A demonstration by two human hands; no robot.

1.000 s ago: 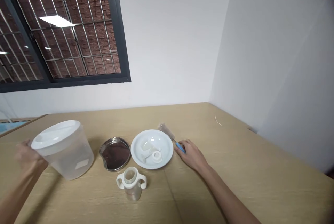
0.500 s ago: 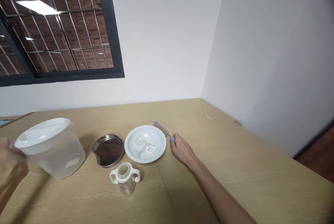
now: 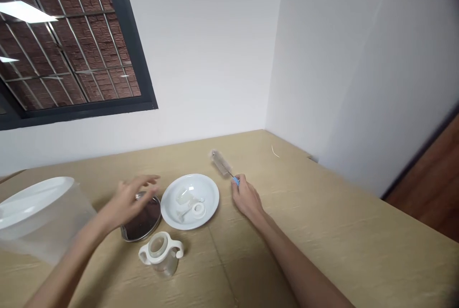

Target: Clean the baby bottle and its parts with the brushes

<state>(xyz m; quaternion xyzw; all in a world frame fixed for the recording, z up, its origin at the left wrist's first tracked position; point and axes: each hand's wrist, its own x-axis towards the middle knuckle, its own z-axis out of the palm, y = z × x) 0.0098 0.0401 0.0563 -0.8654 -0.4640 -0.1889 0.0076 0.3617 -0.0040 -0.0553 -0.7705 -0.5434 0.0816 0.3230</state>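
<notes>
My right hand (image 3: pixel 247 196) is closed round the blue handle of a bottle brush (image 3: pixel 221 162); its pale bristles point up and left, above the table. My left hand (image 3: pixel 131 198) is open, fingers apart, over a round metal tray (image 3: pixel 144 222) with a dark inside, partly hiding it. Just right of that hand is a white bowl (image 3: pixel 190 177) that holds a white ring (image 3: pixel 198 210) and some translucent pieces. In front of the bowl stands an uncapped baby bottle (image 3: pixel 163 253) with two white handles.
At the far left a translucent plastic pitcher (image 3: pixel 46 231) with a white lid stands partly behind my left forearm. A thin pale strip (image 3: pixel 275 151) lies near the table's back right. Behind the wooden table (image 3: pixel 322 231) are white walls and a barred window.
My left hand has let go of the pitcher and moved right, over the metal tray. The brush has been raised away from the bowl's edge. The view has turned slightly right.
</notes>
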